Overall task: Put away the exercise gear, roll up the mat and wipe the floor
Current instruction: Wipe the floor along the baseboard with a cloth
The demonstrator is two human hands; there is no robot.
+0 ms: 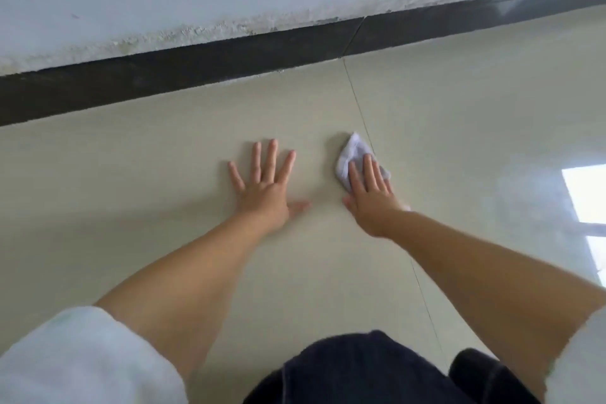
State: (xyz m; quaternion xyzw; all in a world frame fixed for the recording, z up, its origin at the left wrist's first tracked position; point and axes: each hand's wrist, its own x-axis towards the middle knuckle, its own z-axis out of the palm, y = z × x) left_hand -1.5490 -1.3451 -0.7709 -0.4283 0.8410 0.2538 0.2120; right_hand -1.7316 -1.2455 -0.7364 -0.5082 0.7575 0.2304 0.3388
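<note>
The right hand [370, 198] presses a crumpled white cloth [354, 157] flat-fingered against the beige tiled floor [459, 125] beside a grout line, while the left hand [265, 188] rests splayed nearby, holding nothing.

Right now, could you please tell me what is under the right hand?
A crumpled white cloth lies under the right hand, whose straight fingers press it onto the floor. The hand hides the part nearest the palm.

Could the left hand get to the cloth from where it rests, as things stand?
Probably yes. The left hand lies flat on the floor beside the cloth, with only bare tile between them; the right hand presses on the cloth's near part.
</note>
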